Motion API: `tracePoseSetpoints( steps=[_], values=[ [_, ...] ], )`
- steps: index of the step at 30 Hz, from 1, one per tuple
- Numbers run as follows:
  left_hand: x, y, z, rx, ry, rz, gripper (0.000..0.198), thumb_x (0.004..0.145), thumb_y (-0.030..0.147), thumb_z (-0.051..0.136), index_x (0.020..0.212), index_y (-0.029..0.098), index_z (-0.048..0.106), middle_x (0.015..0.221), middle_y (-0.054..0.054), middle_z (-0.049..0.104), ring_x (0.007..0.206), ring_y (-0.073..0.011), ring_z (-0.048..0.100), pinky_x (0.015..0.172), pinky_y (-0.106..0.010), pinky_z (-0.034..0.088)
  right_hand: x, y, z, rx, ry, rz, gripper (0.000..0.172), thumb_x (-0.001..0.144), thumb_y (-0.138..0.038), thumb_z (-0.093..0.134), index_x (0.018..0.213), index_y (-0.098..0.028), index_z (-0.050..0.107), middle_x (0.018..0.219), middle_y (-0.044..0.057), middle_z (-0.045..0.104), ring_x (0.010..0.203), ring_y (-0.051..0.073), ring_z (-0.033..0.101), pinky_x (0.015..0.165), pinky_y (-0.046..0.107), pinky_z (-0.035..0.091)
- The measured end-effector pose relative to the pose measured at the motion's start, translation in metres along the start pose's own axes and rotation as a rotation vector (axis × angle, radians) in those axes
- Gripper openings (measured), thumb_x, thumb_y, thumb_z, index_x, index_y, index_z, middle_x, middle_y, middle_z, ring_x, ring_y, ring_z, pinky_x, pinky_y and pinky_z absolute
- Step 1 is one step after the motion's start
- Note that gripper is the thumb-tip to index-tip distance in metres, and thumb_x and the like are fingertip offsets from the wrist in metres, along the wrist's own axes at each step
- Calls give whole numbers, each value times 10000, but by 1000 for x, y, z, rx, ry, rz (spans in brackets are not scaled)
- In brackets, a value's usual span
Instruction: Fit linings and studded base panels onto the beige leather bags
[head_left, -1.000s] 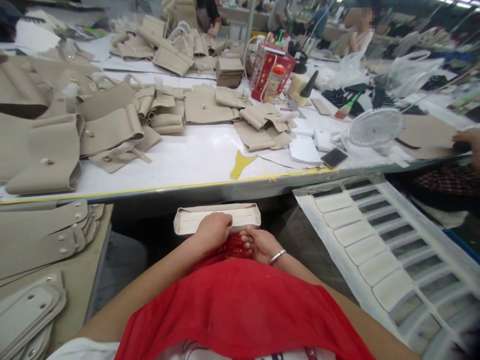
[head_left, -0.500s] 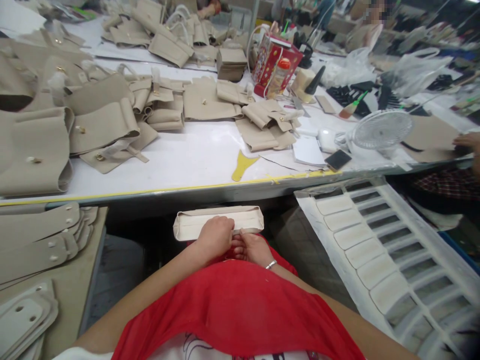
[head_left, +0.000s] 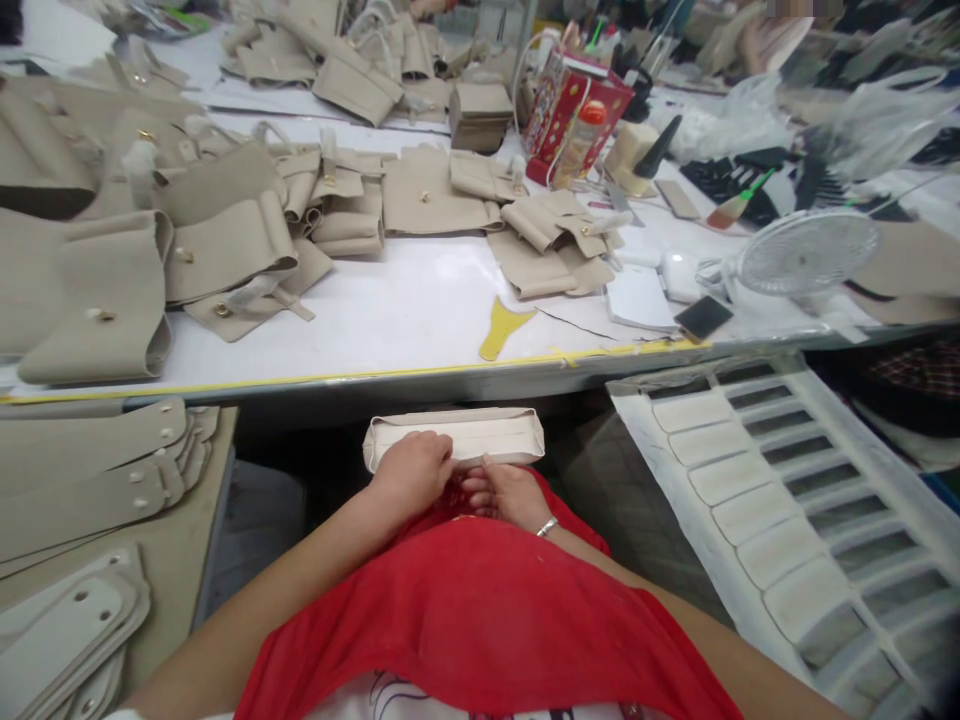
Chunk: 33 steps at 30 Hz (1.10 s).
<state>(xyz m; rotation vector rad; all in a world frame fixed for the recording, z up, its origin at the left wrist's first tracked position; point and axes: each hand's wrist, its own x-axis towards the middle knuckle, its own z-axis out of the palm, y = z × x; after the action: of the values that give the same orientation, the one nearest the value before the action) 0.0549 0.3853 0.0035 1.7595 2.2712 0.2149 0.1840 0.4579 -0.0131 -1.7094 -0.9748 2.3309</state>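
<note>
While both forearms reach forward past a red apron [head_left: 480, 610] and converge, the two hands meet at a pale open-topped piece [head_left: 487, 437], which lies lengthwise across the person's front. I place all items by the yellow flat piece [head_left: 504, 330] near the front edge of the bench [head_left: 420, 325]; the pale piece is on its near side, off the bench.

Left hand [head_left: 415, 475]: back uppermost, wrist fairly straight, knuckles bent, fingers closed on the near wall of the pale piece; fingertips largely hidden. Right hand [head_left: 510, 495]: just beside the left, turned partly palm-in, thumb touching the near rim, remaining fingers curled beneath. I cannot tell whether it grips. A silver bangle [head_left: 547, 526] sits at that wrist.

Left of the yellow flat piece and beyond it, tan folded pieces [head_left: 232, 245] lie heaped on the bench. A spotted red box [head_left: 574, 120] stands farther beyond it; a white fan [head_left: 808, 252] is to its right. Nearer the person than the yellow flat piece, a side bench [head_left: 184, 575] at far left carries stacked beige strips [head_left: 82, 490], and a slotted white tray [head_left: 750, 515] slants at right.
</note>
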Motion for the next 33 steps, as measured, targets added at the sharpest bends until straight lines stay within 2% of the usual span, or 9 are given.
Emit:
tracePoseSetpoints(
  steps=[4, 15, 19, 24, 33],
  values=[
    [-4, -10, 0, -61, -12, 2, 220, 851, 249, 428, 700, 177, 571, 734, -51, 615, 720, -184, 557, 628, -286, 396, 0, 1, 6, -17, -4, 9, 279, 904, -303, 442, 735, -116, 563, 566, 25, 625, 366, 74, 509, 374, 189, 422],
    [-6, -5, 2, 18, -13, -1, 226, 859, 251, 412, 752, 168, 593, 747, -73, 616, 718, -211, 563, 606, -306, 401, -4, 3, 25, -105, -77, 38, 337, 937, -275, 361, 717, -117, 560, 547, 24, 623, 352, 76, 512, 338, 174, 390],
    [-17, -19, -6, 23, 1, -51, 233, 852, 261, 427, 741, 159, 605, 753, -73, 615, 724, -198, 556, 619, -298, 391, 2, 8, 28, -80, -99, 42, 322, 939, -285, 369, 754, -101, 558, 558, 24, 631, 346, 72, 517, 343, 169, 395],
    [-29, -38, -12, -46, -93, -55, 286, 854, 304, 417, 756, 171, 650, 785, -64, 619, 732, -169, 541, 644, -282, 373, 6, 12, 31, -71, -109, 80, 326, 939, -287, 373, 768, -84, 563, 592, 45, 645, 357, 73, 528, 352, 167, 404],
    [-31, -34, -15, 41, -83, -34, 305, 852, 324, 420, 725, 163, 646, 820, -83, 625, 803, -223, 531, 658, -341, 330, 11, 20, 39, -99, -174, 84, 291, 921, -258, 394, 792, -104, 604, 606, 60, 648, 421, 86, 556, 467, 195, 486]
  ],
)
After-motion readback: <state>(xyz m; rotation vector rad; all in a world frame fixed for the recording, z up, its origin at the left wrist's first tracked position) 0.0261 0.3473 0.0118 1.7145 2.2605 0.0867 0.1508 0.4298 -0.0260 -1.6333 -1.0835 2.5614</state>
